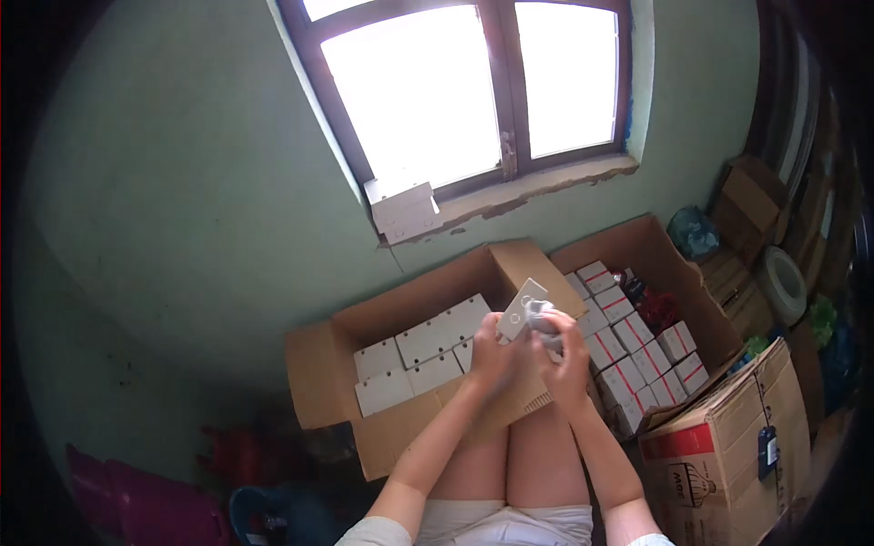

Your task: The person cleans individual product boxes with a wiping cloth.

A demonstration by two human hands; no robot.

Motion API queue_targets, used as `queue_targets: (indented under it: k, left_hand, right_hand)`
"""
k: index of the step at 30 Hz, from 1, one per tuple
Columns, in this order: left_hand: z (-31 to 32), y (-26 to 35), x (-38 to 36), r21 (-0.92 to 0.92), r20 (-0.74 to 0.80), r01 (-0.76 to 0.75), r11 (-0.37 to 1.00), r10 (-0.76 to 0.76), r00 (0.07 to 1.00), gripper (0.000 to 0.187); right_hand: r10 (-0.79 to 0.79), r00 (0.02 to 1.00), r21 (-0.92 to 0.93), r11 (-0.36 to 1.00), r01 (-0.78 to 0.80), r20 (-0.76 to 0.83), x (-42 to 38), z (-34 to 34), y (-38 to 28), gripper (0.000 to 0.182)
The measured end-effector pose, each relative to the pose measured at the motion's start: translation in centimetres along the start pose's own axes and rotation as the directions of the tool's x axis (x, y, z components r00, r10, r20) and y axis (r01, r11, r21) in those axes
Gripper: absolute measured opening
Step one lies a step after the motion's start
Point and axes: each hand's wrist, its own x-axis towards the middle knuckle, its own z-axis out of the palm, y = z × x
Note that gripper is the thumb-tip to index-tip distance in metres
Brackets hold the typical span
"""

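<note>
My left hand (490, 353) is closed round the lower end of a small white box (516, 314) with ring marks on its face, tilted over the open carton. In my right hand (566, 353), just to the right, is a crumpled grey-white cloth (543, 320), held against or close beside the box. Below and left, the open carton (319, 378) holds rows of white boxes (423, 346) with small dark dots. To the right, a second open carton (628, 238) contains white boxes with red stripes (630, 332).
White boxes (407, 214) sit on the windowsill at the left. A closed carton (728, 446) stands at the lower right, near a tape roll (785, 284) and a bluish plastic bag (694, 232). Purple plastic (150, 500) and a blue tub (273, 519) are at the lower left.
</note>
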Motion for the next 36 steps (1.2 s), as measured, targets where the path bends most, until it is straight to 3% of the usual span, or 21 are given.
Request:
queue_targets:
  k: [1, 3, 4, 6, 8, 10, 11, 12, 14, 15, 18, 20, 23, 25, 26, 28, 30, 32, 34, 36]
  left_hand:
    - [0.1, -1.0, 0.5, -0.002, 0.002, -0.009, 1.000, 0.009, 1.000, 0.032]
    - [0.1, -4.7, 1.3, 0.095, -0.033, -0.213, 0.972, 0.217, 0.976, 0.035]
    - [0.1, -5.9, 0.9, 0.097, -0.033, -0.210, 0.973, 0.214, 0.976, 0.035]
    - [0.0, -7.6, 0.6, 0.204, -0.099, -0.189, 0.961, 0.212, 0.972, 0.037]
    - [-0.4, -7.1, 0.9, 0.230, -0.062, -0.138, 0.963, 0.156, 0.986, 0.040]
    - [0.0, -8.4, 1.0, 0.265, -0.122, -0.363, 0.893, 0.405, 0.906, 0.050]
    - [0.1, -8.3, 1.0, 0.246, -0.153, -0.362, 0.899, 0.405, 0.902, 0.047]
    - [-0.1, -8.2, 0.7, 0.245, -0.151, -0.357, 0.901, 0.400, 0.904, 0.047]
    - [-0.9, -6.5, 0.5, 0.182, -0.143, -0.127, 0.975, 0.154, 0.978, 0.038]
    - [-1.0, -7.3, 0.6, 0.184, -0.138, -0.130, 0.974, 0.157, 0.978, 0.038]
    - [-0.9, -9.1, 0.9, 0.183, -0.126, -0.221, 0.958, 0.246, 0.961, 0.035]
    - [-0.5, -7.2, 0.9, 0.235, -0.201, -0.269, 0.934, 0.317, 0.927, 0.034]
    - [-0.5, -6.9, 0.6, 0.202, -0.179, -0.223, 0.954, 0.259, 0.949, 0.036]
    - [-0.7, -7.4, 0.7, 0.204, -0.172, -0.209, 0.956, 0.245, 0.954, 0.037]
    - [-0.8, -7.9, 0.8, 0.168, -0.179, -0.220, 0.961, 0.249, 0.952, 0.037]
    - [-0.9, -8.0, 0.8, 0.133, -0.182, -0.230, 0.964, 0.252, 0.951, 0.038]
    - [-0.7, -7.2, 0.7, 0.241, -0.163, -0.266, 0.933, 0.309, 0.937, 0.036]
    - [-0.5, -7.1, 0.5, 0.232, -0.157, -0.250, 0.940, 0.289, 0.944, 0.035]
    - [-0.2, -6.9, 0.5, 0.220, -0.154, -0.243, 0.945, 0.280, 0.948, 0.035]
    - [-0.3, -7.2, 0.5, 0.116, -0.191, -0.115, 0.987, 0.136, 0.972, 0.033]
  right_hand:
    - [-0.006, 1.000, -0.002, 1.000, 0.006, -0.007, 0.8, 0.6, 0.5, 0.035]
    - [-0.210, 0.922, -0.208, 0.935, 0.286, 0.324, 1.7, 1.7, 1.3, 0.038]
    - [-0.207, 0.923, -0.206, 0.937, 0.283, 0.325, 1.5, 2.5, 2.4, 0.038]
    - [-0.307, 0.854, -0.268, 0.857, 0.440, 0.420, 1.1, 4.1, 5.2, 0.040]
    - [-0.283, 0.862, -0.307, 0.850, 0.428, 0.420, 1.8, 4.9, 5.8, 0.039]
    - [-0.222, 0.940, -0.339, 0.890, 0.304, 0.259, 2.7, 5.5, 5.9, 0.042]
    - [-0.130, 0.969, -0.326, 0.925, 0.194, 0.210, 3.2, 5.5, 4.4, 0.041]
    - [-0.124, 0.969, -0.327, 0.926, 0.190, 0.212, 2.7, 6.1, 4.6, 0.041]
    - [-0.255, 0.896, -0.186, 0.923, 0.338, 0.364, 1.0, 7.1, 5.1, 0.042]
    - [-0.288, 0.843, -0.140, 0.912, 0.387, 0.455, 0.1, 7.2, 4.9, 0.041]
    - [-0.246, 0.859, -0.136, 0.931, 0.338, 0.449, 1.0, 6.8, 4.8, 0.042]
    - [-0.152, 0.941, -0.220, 0.949, 0.224, 0.303, 2.4, 7.0, 5.8, 0.042]
    - [-0.164, 0.965, -0.303, 0.927, 0.222, 0.204, 2.8, 7.0, 5.4, 0.041]
    - [-0.339, 0.836, -0.283, 0.829, 0.482, 0.432, 1.6, 6.8, 5.0, 0.040]
    - [-0.340, 0.838, -0.287, 0.828, 0.481, 0.427, 1.2, 6.7, 5.1, 0.040]
    - [-0.324, 0.749, -0.271, 0.790, 0.550, 0.577, 0.5, 6.7, 5.6, 0.040]
    - [-0.334, 0.796, -0.339, 0.771, 0.539, 0.505, 1.9, 6.8, 6.5, 0.040]
    - [-0.118, 0.955, -0.465, 0.853, 0.237, 0.271, 4.0, 6.4, 6.1, 0.041]
    - [-0.155, 0.961, -0.457, 0.855, 0.247, 0.230, 4.0, 6.6, 6.3, 0.042]
    - [-0.304, 0.848, -0.466, 0.731, 0.500, 0.434, 2.2, 7.0, 6.4, 0.043]
